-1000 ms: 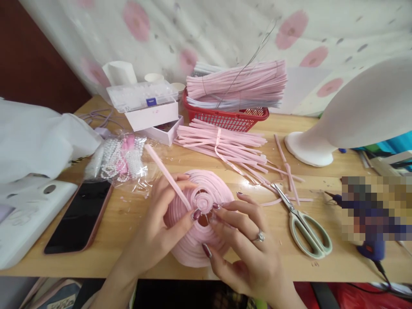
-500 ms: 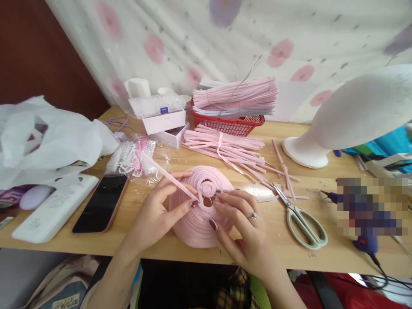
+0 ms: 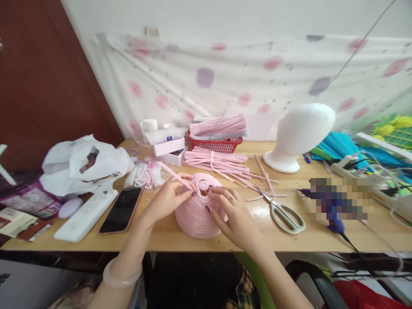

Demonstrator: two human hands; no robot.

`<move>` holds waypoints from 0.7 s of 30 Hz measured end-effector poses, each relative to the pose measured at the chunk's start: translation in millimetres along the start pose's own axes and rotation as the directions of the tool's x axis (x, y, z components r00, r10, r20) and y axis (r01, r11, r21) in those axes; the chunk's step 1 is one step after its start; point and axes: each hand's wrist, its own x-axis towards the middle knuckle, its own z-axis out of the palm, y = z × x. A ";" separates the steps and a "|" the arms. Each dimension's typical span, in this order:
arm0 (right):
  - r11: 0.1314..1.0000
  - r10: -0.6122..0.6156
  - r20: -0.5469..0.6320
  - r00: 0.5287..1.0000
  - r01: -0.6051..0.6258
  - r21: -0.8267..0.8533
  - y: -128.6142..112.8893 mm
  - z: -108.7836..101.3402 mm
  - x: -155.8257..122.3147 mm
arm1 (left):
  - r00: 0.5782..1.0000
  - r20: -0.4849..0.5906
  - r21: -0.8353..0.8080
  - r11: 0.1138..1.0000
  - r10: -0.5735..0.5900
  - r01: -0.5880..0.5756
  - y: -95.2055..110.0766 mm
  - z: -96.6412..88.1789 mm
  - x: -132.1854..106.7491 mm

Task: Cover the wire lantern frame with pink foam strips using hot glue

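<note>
At the table (image 3: 315, 242), left fingers (image 3: 185, 197) pinch a strip (image 3: 175, 173); parted right fingers (image 3: 222, 198) touch coils (image 3: 198, 221).

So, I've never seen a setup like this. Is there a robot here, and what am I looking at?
No robot: these are a person's two bare hands, seen by a camera worn on the head, looking forward and down. The left hand pinches a pink strip against a rounded, coiled pink piece; the right hand touches it near the opening on top. Around it on the wooden desk are a phone, scissors, a bundle of pink strips, a loaded red basket and a white head form.
</note>
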 end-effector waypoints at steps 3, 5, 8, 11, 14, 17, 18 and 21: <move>0.998 0.039 -0.060 0.997 -0.041 -0.044 9.5 -14.2 -8.2 | 1.000 0.012 0.018 1.000 0.024 -0.024 1.8 -0.9 0.4; 0.988 0.115 -0.161 0.980 -0.130 -0.087 19.8 -31.0 -20.3 | 0.999 0.018 0.021 0.999 0.037 -0.037 2.3 -1.3 0.3; 0.948 0.246 -0.290 0.925 -0.292 -0.127 31.2 -58.9 -42.2 | 0.999 0.017 0.012 0.999 0.046 -0.046 2.1 -0.9 0.0; 0.928 0.310 -0.268 0.912 -0.352 -0.126 27.8 -76.4 -55.4 | 0.999 0.007 0.003 0.999 0.050 -0.050 4.2 0.1 -0.3; 0.944 0.303 -0.174 0.937 -0.320 -0.080 13.1 -78.6 -52.0 | 0.998 -0.016 0.012 0.998 0.061 -0.060 12.3 -0.2 -3.4; 0.954 0.290 -0.156 0.944 -0.298 -0.035 0.9 -73.9 -39.0 | 0.997 -0.018 0.015 0.997 0.081 -0.081 23.7 -3.2 -14.0; 0.953 0.293 -0.167 0.941 -0.302 -0.030 -0.2 -72.7 -35.5 | 0.996 -0.016 0.011 0.996 0.086 -0.086 26.6 -4.8 -19.6; 0.924 0.349 -0.275 0.896 -0.379 -0.060 10.8 -75.8 -37.0 | 0.995 -0.057 -0.017 0.996 0.086 -0.087 28.9 -9.3 -39.7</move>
